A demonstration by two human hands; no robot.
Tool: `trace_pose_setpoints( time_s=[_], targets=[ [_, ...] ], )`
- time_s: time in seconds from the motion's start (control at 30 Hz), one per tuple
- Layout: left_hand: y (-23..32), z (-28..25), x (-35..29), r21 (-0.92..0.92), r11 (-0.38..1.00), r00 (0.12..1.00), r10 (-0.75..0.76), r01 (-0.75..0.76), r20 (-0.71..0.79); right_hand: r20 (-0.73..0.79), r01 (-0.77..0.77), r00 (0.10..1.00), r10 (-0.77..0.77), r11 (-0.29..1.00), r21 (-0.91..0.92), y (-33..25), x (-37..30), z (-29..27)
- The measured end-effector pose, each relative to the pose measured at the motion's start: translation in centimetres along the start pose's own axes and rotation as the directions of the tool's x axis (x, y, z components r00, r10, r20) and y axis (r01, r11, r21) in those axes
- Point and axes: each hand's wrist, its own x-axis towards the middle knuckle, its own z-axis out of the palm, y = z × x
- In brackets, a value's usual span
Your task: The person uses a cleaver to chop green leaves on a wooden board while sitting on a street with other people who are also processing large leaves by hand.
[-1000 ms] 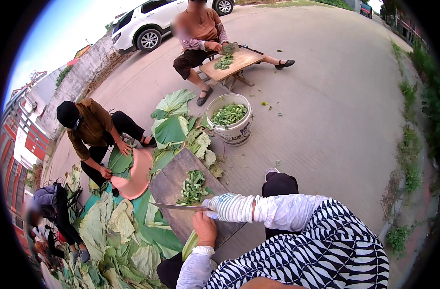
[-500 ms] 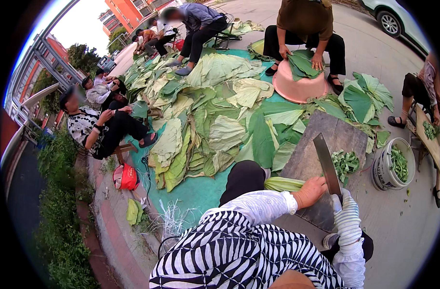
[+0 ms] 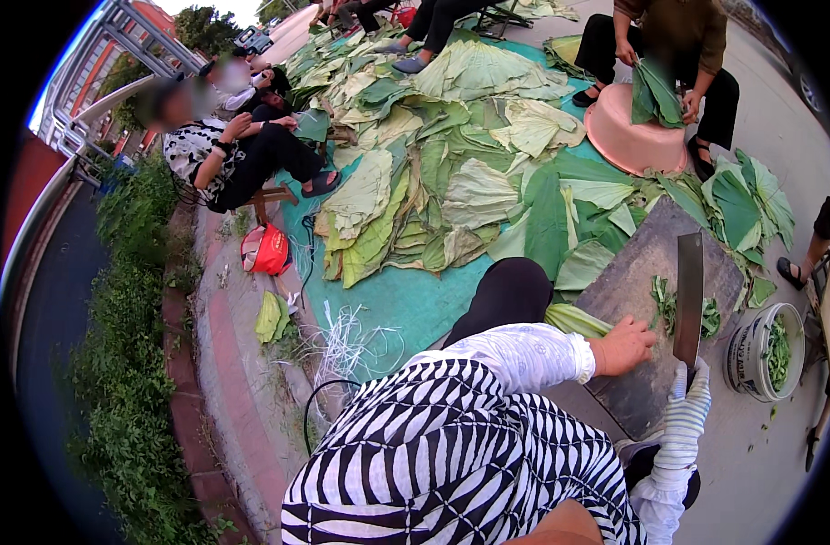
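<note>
While your gloved right hand wraps the handle of a cleaver, your bare left hand stretches loosely bent fingers over the board; green stalks extend to its left, any grip on them hidden. Chopped greens lie beyond both hands.

Cleaver is dark grey, right glove white with bluish stripes, leafy bundle pale green, board mottled grey-brown, top patterned black and white, tub salmon pink, ground sheet teal, bag bright red.
</note>
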Motion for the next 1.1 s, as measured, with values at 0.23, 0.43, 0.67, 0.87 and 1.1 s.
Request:
trace_pose_setpoints(
  time_s=[0.23, 0.43, 0.67, 0.87, 1.1],
  targets=[
    [0.5, 0.3, -2.3, -0.014, 1.0, 0.999, 0.014, -0.014, 0.047, -0.175, -0.083, 0.973, 0.152, 0.933, 0.349, -0.9, -0.3, 1.1],
    [3.8, 2.5, -2.5, -0.139, 0.984, 0.994, -0.112, 0.112, 0.007, -0.133, -0.163, 0.967, 0.218, 0.928, 0.336, 2.2, -0.9, 1.2],
    [0.2, -0.7, -2.1, 0.054, 0.998, 0.999, 0.033, -0.033, -0.011, -0.029, 0.124, 0.991, -0.133, 0.97, -0.207, 0.7, -0.3, 0.8],
    [1.0, 0.8, -1.4, 0.008, 0.994, 0.988, 0.112, -0.111, -0.103, 0.096, -0.013, 0.994, 0.046, 0.949, -0.316, 0.7, -3.5, -1.2],
    [1.4, 1.1, -2.2, -0.063, 0.998, 0.987, -0.01, 0.0, -0.16, 0.219, 0.149, 0.974, -0.056, 0.886, -0.439, 1.3, -6.8, -0.4]
  ],
)
